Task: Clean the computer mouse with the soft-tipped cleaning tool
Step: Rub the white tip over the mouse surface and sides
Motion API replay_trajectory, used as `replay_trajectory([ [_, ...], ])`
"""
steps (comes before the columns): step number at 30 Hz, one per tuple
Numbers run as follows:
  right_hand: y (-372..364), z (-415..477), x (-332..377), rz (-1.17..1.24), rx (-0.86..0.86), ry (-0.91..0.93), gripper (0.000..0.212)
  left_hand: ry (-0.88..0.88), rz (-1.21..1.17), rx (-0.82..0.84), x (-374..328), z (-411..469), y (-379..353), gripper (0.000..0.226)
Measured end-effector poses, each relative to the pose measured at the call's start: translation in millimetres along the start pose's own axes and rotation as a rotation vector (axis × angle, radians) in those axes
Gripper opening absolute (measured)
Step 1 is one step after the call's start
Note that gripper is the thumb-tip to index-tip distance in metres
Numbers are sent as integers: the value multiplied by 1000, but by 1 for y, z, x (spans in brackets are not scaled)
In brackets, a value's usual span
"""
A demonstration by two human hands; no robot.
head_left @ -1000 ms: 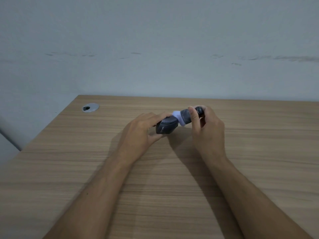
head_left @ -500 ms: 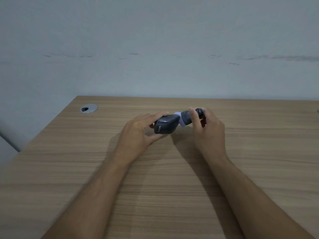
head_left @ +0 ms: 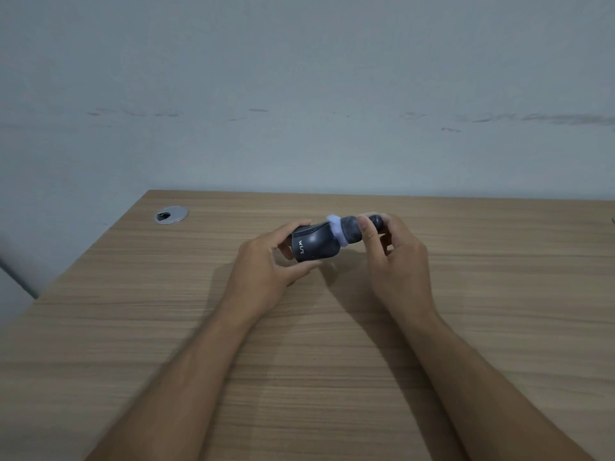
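Mouse (head_left: 314,245) and cleaning tool (head_left: 352,230) meet just above the wooden desk (head_left: 332,361), near its far edge. The left hand (head_left: 266,271) grips the dark computer mouse between thumb and fingers, its printed side turned toward the camera. The right hand (head_left: 396,257) is closed around the tool's dark handle, with the pale, fluffy soft tip (head_left: 336,229) pressed against the mouse's right end.

Compared with a second ago, the mouse has rolled in the left hand: its side lettering faces the camera more squarely, and the tip sits higher on the shell, along the upper right edge rather than lower at the end. The right hand has barely shifted. This suggests the wiping is well under way, with the person turning the mouse to offer a fresh patch to the tip rather than moving the tool much.

Remaining work likely covers the faces turned away from the camera; how clean they are cannot be told from here. A round metal cable grommet (head_left: 171,214) sits in the desk's far left corner, well apart from the hands.
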State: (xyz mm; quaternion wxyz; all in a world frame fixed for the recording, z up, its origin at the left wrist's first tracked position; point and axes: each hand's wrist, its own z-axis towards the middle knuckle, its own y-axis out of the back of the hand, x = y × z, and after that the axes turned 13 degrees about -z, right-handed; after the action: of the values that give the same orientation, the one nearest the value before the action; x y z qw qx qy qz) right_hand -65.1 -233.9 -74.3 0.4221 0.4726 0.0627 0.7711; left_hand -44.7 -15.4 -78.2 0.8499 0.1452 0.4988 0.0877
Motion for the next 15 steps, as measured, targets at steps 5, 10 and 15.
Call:
replay_trajectory([
  [5, 0, -7, 12, 30, 104, 123, 22, 135, -161, -26, 0, 0, 1, 56],
  [10, 0, 2, -2, -21, -10, -15, 18, 197, -327, -25, -3, 0, 2, 49],
  [15, 3, -7, 10, 49, 97, 99, 18, 228, -368, -42, -1, 0, 1, 51],
])
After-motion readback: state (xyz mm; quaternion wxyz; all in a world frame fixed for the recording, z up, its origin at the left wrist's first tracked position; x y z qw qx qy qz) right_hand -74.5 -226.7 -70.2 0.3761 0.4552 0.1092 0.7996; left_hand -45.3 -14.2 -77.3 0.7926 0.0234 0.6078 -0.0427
